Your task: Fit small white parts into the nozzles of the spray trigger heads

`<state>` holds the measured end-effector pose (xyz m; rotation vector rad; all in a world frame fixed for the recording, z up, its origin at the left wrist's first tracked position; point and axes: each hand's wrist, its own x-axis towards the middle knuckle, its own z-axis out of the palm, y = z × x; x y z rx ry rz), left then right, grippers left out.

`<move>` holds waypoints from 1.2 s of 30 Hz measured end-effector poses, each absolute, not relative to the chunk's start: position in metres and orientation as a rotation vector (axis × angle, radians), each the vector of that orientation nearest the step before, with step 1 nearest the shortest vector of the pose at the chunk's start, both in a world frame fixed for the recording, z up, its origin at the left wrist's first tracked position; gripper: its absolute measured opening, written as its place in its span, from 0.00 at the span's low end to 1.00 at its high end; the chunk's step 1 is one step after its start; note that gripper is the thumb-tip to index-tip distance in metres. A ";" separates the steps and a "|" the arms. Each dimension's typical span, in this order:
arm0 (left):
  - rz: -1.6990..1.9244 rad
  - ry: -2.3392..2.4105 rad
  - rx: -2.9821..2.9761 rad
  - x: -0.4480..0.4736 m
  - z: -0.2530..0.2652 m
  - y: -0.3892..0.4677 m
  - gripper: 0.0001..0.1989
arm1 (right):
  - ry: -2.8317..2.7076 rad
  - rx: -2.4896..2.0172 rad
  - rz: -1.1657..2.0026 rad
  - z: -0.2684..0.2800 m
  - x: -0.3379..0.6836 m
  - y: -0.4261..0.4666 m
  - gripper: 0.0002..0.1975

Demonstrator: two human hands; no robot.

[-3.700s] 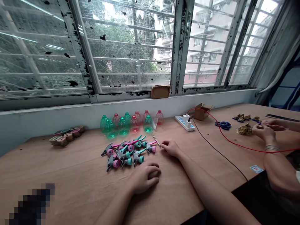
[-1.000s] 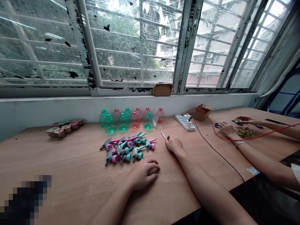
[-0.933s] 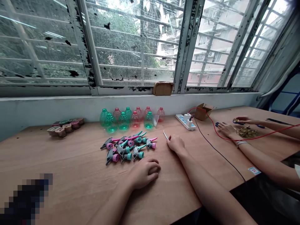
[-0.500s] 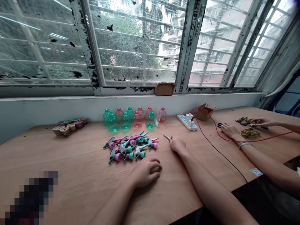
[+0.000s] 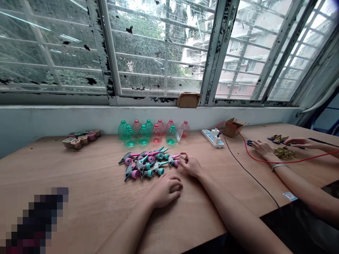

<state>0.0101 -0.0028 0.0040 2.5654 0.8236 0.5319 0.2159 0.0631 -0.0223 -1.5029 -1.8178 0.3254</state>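
My right hand (image 5: 192,165) is at the right edge of a pile of trigger spray heads (image 5: 145,165), grey with pink or teal triggers and collars. Its fingers are closed around a slim metal tool (image 5: 182,156), mostly hidden, and meet the pink collar of the rightmost spray head (image 5: 173,161). Just in front of the pile my left hand (image 5: 165,190) rests on the table, holding nothing, its fingers loosely curled and the thumb apart. Behind the pile stand several clear green bottles (image 5: 143,135) and pink bottles (image 5: 156,134) without tops.
Small lidded containers (image 5: 82,139) sit at the back left. A white power strip (image 5: 212,138) with plugs and a small cardboard box (image 5: 234,127) are at the back right. A red cable (image 5: 247,150) crosses toward a co-worker's hands (image 5: 262,149), beside brass-coloured parts (image 5: 284,152).
My right hand has moved left with the slim metal tool, from bare table to the rightmost spray head. My left hand stays put. The view has shifted slightly.
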 end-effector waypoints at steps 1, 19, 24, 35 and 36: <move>0.543 0.840 2.562 0.010 0.003 -0.002 0.12 | -1.847 -1.506 0.335 -0.020 0.212 0.060 0.25; 0.702 0.991 2.494 0.009 0.005 0.001 0.07 | -1.690 -1.254 0.488 -0.012 0.222 0.049 0.14; 0.926 1.165 2.348 0.008 0.007 0.001 0.06 | -1.868 -1.008 0.595 0.000 0.213 0.033 0.11; 0.919 0.991 2.176 0.012 0.001 0.002 0.31 | -2.035 -0.873 0.734 -0.006 0.201 0.028 0.17; 0.910 1.003 2.178 0.012 0.001 0.003 0.30 | -2.038 -0.875 0.740 -0.006 0.202 0.029 0.18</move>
